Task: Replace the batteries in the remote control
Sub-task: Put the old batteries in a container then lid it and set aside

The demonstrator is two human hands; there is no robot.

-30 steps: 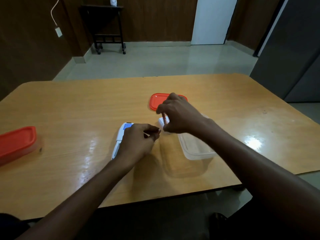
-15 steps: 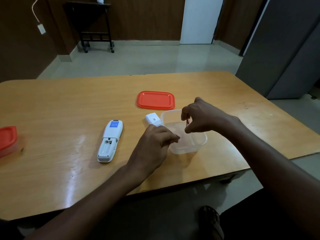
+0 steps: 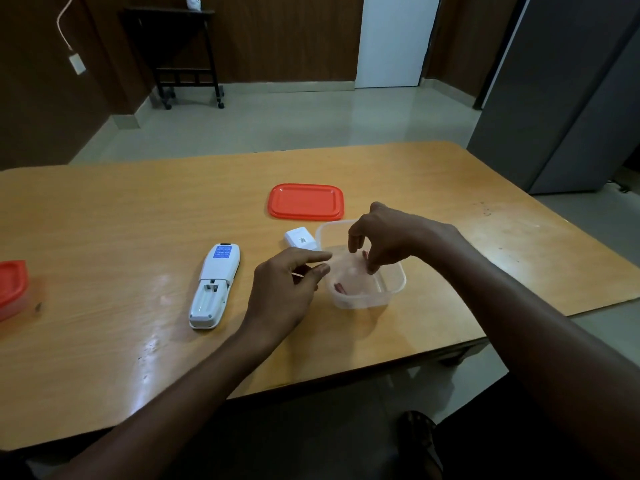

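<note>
Clear plastic tub [image 3: 393, 292] holds one red battery [image 3: 339, 287] | your right hand [image 3: 388, 237] pinches another battery [image 3: 365, 255] over it | left hand [image 3: 282, 292] fingers relaxed, empty | remote [image 3: 214, 284] left, compartment open.

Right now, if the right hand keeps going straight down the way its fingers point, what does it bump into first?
Probably the bottom of the clear container. The right hand hangs over it, fingers pointing down, pinching a red battery. Another red battery lies off to the side.
</note>
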